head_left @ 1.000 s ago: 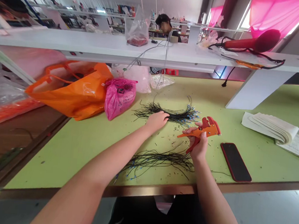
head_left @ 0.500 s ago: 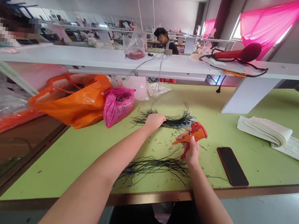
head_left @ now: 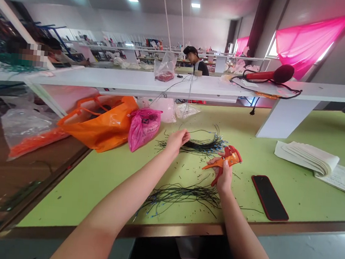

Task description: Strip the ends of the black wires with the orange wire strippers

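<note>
Left hand [head_left: 178, 141]: reached out over the desk [head_left: 87, 190], fingers closed on a thin black wire [head_left: 199, 131] that arches to the right above the far bundle [head_left: 203, 147]. Exact pinch point hidden behind the fingers. Right hand [head_left: 224, 177]: wrapped round the handles of an orange-and-red hand tool [head_left: 231, 156], head pointing right; whether its jaws meet, cannot tell.

Far bundle: black wires lying roughly left to right, blue-tipped ends at right, left part partly covered by the left hand. Near bundle [head_left: 187, 194]: looser black wires, close to the near edge; left end partly hidden by the left forearm, some blue tips visible there. Small dark scraps scattered between and around both; too small to identify.

Right of the near bundle: phone [head_left: 270, 198], dark face up, red rim. Farther right: folded white papers [head_left: 308, 157] over a sheet with writing, illegible.

Left side: pink bag [head_left: 144, 129], knotted, beside an orange bag [head_left: 104, 127]; contents of both mostly concealed. Clear bag [head_left: 34, 134] with orange matter, far left; contents blurred.

Across the far side: white shelf [head_left: 122, 80] carrying a clear packet [head_left: 165, 71], reddish inside, and a red corded device [head_left: 264, 75] with a dark round end, kind uncertain. Beyond: a person [head_left: 201, 67] in dark clothing with white stripes, lower body cut off by the shelf.
</note>
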The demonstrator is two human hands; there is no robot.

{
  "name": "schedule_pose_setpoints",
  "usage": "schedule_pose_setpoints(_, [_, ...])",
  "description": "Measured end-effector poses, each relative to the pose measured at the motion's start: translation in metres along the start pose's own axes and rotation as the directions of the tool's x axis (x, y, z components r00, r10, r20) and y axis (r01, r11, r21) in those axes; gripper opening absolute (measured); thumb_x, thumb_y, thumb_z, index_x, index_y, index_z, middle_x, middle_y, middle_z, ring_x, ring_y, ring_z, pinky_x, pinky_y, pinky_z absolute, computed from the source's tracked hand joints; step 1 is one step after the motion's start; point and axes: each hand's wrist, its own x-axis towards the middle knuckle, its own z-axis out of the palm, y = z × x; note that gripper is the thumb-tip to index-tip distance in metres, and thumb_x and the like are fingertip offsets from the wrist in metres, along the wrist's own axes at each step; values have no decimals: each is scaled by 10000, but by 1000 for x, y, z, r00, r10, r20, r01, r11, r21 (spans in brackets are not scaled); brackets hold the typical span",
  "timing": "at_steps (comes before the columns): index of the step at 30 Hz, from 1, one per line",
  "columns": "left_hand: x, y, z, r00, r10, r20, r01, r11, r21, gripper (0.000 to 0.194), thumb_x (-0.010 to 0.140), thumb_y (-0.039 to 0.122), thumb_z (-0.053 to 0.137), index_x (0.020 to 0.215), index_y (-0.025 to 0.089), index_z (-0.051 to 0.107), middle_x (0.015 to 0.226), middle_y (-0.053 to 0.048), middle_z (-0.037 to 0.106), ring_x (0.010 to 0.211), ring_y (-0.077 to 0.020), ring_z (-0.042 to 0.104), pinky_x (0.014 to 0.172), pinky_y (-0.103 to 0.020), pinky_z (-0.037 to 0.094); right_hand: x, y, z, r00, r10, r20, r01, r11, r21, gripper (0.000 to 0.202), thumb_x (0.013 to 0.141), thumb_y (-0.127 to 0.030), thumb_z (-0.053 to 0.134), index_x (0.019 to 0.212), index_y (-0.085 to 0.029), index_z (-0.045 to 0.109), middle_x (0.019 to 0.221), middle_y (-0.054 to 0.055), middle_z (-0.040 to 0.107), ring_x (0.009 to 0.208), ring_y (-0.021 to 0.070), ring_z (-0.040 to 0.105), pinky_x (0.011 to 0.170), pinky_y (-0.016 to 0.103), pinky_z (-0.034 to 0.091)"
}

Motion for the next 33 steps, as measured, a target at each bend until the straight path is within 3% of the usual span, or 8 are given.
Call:
schedule_pose_setpoints(5, [-44,20,-29,998,-32,-53,17,964,-265,144,983,291,581,940,159,622,837,-36,699,776,-85,693,863,-253,600,-2,-3,3,999,46,20,-46,999,9,421,901,-546,625,1145,-205,587,786,20,685,755,209,668,706,362,585])
schedule_pose_setpoints(8, [-79,29,-48,999,-18,38,29,953,-301,237,864,260,719,1073,164,662,841,-14,709,669,-83,656,709,-229,590,-2,-3,4,996,85,24,-86,996,14,428,895,-551,647,1135,-201,590,773,16,688,742,208,674,704,360,588])
schedule_pose_setpoints(11, [-112,29,-68,956,29,294,-10,998,-65,449,843,353,721,1253,179,664,886,-33,747,577,-97,611,588,-242,539,-2,-2,6,985,160,60,-164,984,67,420,872,-533,699,1110,-202,601,747,5,683,706,198,675,709,363,595])
schedule_pose_setpoints(15, [-136,26,-88,926,74,370,-226,894,387,372,922,411,568,1179,203,739,933,-59,781,600,-149,621,590,-283,529,-5,-5,11,959,234,159,-256,957,139,451,817,-498,785,1112,-201,620,818,22,703,726,193,685,740,381,610])
schedule_pose_setpoints(19, [-141,28,-96,875,208,437,-448,689,570,350,957,327,466,1110,244,769,1035,-57,783,900,-215,712,847,-331,555,-9,-8,16,936,281,210,-315,937,150,452,756,-421,860,1088,-207,641,990,44,711,749,181,693,773,408,625])
schedule_pose_setpoints(22, [-140,28,-98,846,226,484,-512,597,617,374,971,305,423,1118,249,763,1043,-58,774,923,-220,717,859,-331,549,-10,-8,17,943,289,166,-317,931,180,383,744,-330,870,1025,-213,638,900,23,702,745,177,685,785,402,625])
schedule_pose_setpoints(29, [-125,16,-103,876,152,458,-467,508,724,419,974,270,365,1158,216,738,1109,-90,754,937,-250,723,866,-368,550,-7,-13,14,912,369,179,-408,866,289,401,712,-212,830,1044,-242,605,948,3,729,730,165,679,783,405,622])
schedule_pose_setpoints(33, [-122,8,-101,892,120,436,-436,481,760,403,966,229,385,1182,227,725,1160,-92,743,971,-255,723,899,-377,544,-8,-13,16,905,384,183,-425,840,338,387,707,-197,838,1019,-236,612,775,-31,676,721,178,675,771,387,610])
